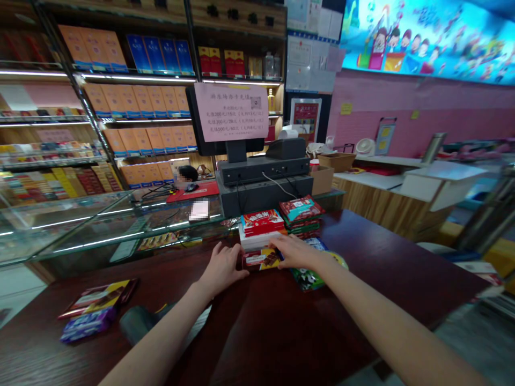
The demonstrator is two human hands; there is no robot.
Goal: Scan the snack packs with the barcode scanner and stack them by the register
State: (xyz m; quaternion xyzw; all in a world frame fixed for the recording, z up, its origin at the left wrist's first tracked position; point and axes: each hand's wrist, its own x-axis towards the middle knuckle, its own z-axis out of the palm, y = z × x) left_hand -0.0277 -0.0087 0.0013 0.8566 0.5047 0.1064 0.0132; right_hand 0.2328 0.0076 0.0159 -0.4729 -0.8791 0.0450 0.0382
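Note:
Both my hands reach to a stack of snack packets on a dark wooden counter (pixel 273 321). My left hand (pixel 222 268) lies flat with fingers stretched, touching the left edge of a red-and-yellow chocolate packet (pixel 263 259). My right hand (pixel 295 252) rests open on top of that packet, just below a red-and-white boxed stack (pixel 261 225). A pile of red and teal packets (pixel 301 212) sits to the right of the stack. A green packet (pixel 311 279) lies under my right wrist.
A till with monitor and pink notice (pixel 231 111) stands behind the stack. A glass display case (pixel 80 225) runs to the left. Purple and yellow packets (pixel 94 308) and a dark scanner-like object (pixel 139 324) lie at the counter's left. Shelves of boxes fill the back wall.

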